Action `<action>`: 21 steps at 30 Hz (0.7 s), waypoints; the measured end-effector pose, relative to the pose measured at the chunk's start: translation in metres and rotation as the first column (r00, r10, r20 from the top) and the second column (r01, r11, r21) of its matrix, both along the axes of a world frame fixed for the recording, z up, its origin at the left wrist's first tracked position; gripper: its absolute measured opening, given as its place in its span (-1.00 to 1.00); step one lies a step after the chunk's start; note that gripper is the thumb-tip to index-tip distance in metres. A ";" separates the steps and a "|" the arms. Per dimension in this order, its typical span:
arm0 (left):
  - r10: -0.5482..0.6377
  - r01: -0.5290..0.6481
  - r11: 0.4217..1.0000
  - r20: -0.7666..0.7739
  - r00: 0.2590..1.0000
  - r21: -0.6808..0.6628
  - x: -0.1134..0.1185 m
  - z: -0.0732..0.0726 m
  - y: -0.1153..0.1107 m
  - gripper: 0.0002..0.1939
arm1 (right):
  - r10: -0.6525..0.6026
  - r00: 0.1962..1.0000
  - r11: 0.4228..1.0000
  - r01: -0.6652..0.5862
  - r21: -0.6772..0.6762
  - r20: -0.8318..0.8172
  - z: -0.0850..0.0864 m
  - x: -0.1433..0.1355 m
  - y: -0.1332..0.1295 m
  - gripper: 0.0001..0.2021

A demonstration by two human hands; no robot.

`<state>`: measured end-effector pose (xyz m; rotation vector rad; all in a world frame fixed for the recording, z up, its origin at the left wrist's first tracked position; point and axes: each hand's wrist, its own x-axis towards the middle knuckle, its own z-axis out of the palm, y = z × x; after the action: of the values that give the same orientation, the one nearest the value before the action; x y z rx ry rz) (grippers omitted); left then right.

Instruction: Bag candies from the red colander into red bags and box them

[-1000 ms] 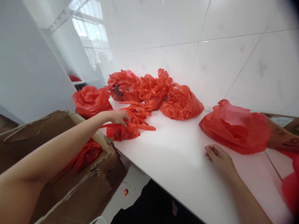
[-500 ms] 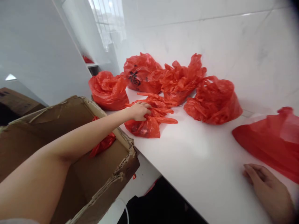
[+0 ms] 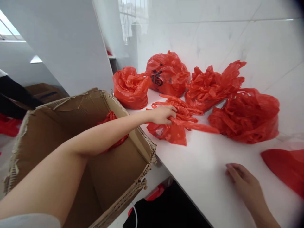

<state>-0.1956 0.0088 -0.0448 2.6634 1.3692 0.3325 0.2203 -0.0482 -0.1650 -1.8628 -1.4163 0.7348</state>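
Observation:
My left hand (image 3: 163, 115) is closed on a small red plastic bag (image 3: 174, 134), gripping it near its gathered handles. This bag lies on the white table, and one long red handle stretches out to the right of my fingers. More red bags with loose handles (image 3: 177, 102) lie just behind that hand. Over the table at the right, my right hand (image 3: 245, 182) has loosely curled fingers, with the thumb close to them and nothing visible in it. A flat red piece of plastic (image 3: 285, 164) lies to the right of it.
A cardboard box (image 3: 118, 172) with torn edges stands at the table's left edge, under my left forearm, with a red bag (image 3: 111, 117) inside. Several full red bags (image 3: 167, 74) stand along the tiled wall. Part of another person (image 3: 17, 96) shows at the far left.
My view has turned left, so the table and bags appear farther right. My left hand stays on the small bag, whose handle now stretches rightward. My right hand sits nearer the bag.

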 end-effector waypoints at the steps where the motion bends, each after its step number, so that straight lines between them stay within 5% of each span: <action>1: -0.005 0.010 0.998 0.094 0.996 -0.058 -0.002 0.010 -0.004 -0.84 | 0.064 0.996 0.998 -0.063 0.010 -0.065 0.001 -0.018 0.001 -0.59; 4: 0.122 -0.007 0.965 0.426 0.896 -0.263 -0.016 0.047 -0.021 -0.85 | 0.294 0.934 0.956 -0.290 0.050 -0.202 0.002 -0.076 0.004 -0.56; 7: 0.397 -0.055 0.888 0.701 0.593 -0.456 -0.043 0.076 -0.045 -0.76 | 0.484 0.850 0.875 -0.472 0.104 -0.208 0.002 -0.130 0.001 -0.62; 9: 0.536 -0.066 0.827 0.748 0.393 -0.558 -0.069 0.083 -0.066 -0.75 | 0.559 0.815 0.829 -0.545 0.129 -0.151 0.000 -0.157 -0.005 -0.66; 11: 0.647 -0.072 0.747 0.699 0.304 -0.660 -0.100 0.080 -0.088 -0.79 | 0.589 0.808 0.803 -0.581 0.132 -0.029 -0.003 -0.174 -0.012 -0.69; 13: 0.800 -0.119 0.577 0.531 0.279 -0.808 -0.133 0.067 -0.110 -0.80 | 0.600 0.793 0.781 -0.610 0.137 0.107 -0.007 -0.181 -0.017 -0.71; 15: 0.930 -0.180 0.321 0.274 0.243 -0.930 -0.162 0.046 -0.129 -0.71 | 0.620 0.771 0.757 -0.636 0.149 0.145 -0.011 -0.179 -0.019 -0.72; 18: 0.943 -0.238 -0.014 -0.092 0.320 -0.971 -0.189 0.000 -0.148 -0.53 | 0.633 0.774 0.763 -0.629 0.146 0.028 -0.015 -0.172 -0.015 -0.70; 21: 0.916 -0.336 -0.133 -0.245 0.318 -0.933 -0.194 -0.057 -0.156 -0.56 | 0.626 0.778 0.776 -0.618 0.125 -0.043 -0.017 -0.169 -0.011 -0.69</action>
<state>-0.3900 -0.1473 -0.1022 0.5398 1.8078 0.2042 0.0513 -0.0592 -0.1820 -1.2426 -2.0029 1.0118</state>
